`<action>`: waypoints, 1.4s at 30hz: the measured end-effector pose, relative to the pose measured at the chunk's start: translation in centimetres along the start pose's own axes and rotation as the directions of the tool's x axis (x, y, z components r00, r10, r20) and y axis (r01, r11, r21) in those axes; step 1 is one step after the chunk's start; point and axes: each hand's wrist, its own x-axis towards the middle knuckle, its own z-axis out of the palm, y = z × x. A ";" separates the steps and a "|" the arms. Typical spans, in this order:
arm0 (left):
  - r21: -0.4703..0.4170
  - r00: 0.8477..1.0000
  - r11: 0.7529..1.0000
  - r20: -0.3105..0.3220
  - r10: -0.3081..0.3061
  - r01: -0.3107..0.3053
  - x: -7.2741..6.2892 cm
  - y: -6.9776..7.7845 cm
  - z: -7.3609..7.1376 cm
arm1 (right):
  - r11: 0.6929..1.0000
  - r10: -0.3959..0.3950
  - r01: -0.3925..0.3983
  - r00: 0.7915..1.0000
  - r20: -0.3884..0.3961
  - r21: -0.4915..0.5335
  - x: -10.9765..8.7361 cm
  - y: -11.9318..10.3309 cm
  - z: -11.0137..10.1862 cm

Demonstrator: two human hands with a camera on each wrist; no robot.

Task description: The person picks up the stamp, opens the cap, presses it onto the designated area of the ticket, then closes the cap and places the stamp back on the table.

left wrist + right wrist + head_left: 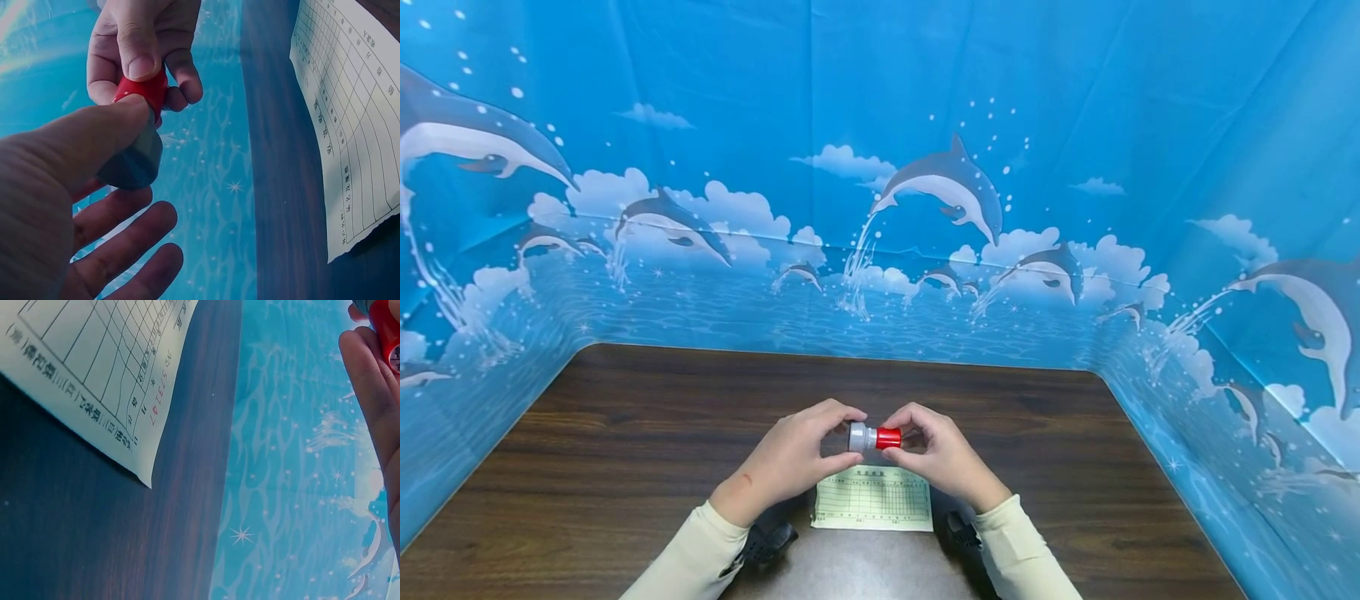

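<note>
Left hand [801,446]: thumb and forefinger clamped on the grey end of a small red-and-grey cylinder [875,438]; remaining fingers extended and spread in the left wrist view, clear of it. Right hand [943,454]: thumb and fingers pinched on the red end. Hazards, by judgement: the cylinder could slip and roll, its sides being round and smooth and the left hold resting on few digits; should the two ends be separable, a sudden uneven pull could jerk them apart and send one flying; a drop could land on the paper below and perhaps mark or crease it. Position of the cylinder: directly between the two hands, axis running left to right, grey end to the left hand, red end to the right, raised above the desk [662,433] by the far edge of the paper. Red end face: pale disc with a dark mark, partly cut off in the right wrist view. Beneath and nearer: one pale green printed form [872,500], ruled in a grid, a red number along one side, corner slightly lifted. At each wrist: a dark device, cream sleeve [688,550] behind. Beyond, far side: blue dolphin-print cloth [880,83].
</note>
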 end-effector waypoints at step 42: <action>0.059 0.997 0.998 -0.068 0.041 -0.037 -0.1 0.0 0.3 | 0.999 -0.040 0.039 0.998 -0.043 -0.020 -0.3 0.1 -0.1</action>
